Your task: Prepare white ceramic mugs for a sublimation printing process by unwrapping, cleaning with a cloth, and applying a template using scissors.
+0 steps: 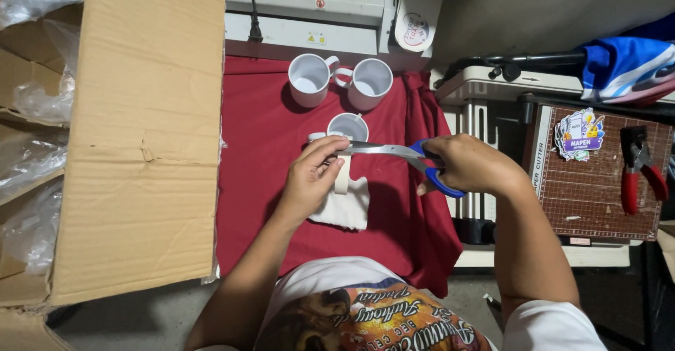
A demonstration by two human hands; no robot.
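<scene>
Scissors (394,152), blue-handled, silver blades, gripped by right hand (471,162), left hand (309,179) pinching pale tape strip (342,174)

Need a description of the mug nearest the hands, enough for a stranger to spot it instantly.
Start at the red cloth in the middle of the scene, beside the big cardboard box. Three white mugs stand on it: two side by side at the far edge, one alone nearer the person. The nearest mug is that lone one, just behind the scissors.

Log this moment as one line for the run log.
right hand: holds blue-handled scissors | left hand: holds pale strip at blades | three white mugs on red cloth
</scene>
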